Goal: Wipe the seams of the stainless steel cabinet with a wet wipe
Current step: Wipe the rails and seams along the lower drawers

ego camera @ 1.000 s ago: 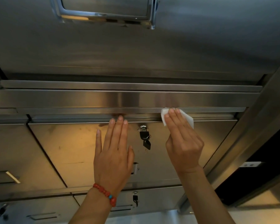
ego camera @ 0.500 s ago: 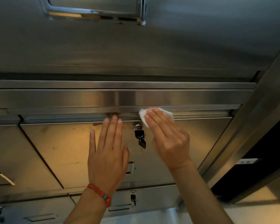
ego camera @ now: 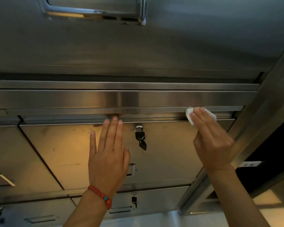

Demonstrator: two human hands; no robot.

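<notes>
Wet wipe (ego camera: 189, 114) sits at 2 o'clock, your right hand (ego camera: 211, 138) w/ straight fingers presses it on cabinet (ego camera: 154, 102) seam; left hand (ego camera: 107, 154) flat, fingers apart, on door (ego camera: 167, 153).

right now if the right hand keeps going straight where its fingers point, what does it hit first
The right hand points up over the wet wipe, so it would probably meet the horizontal steel rail just above the seam first, though depth is unclear.
</notes>
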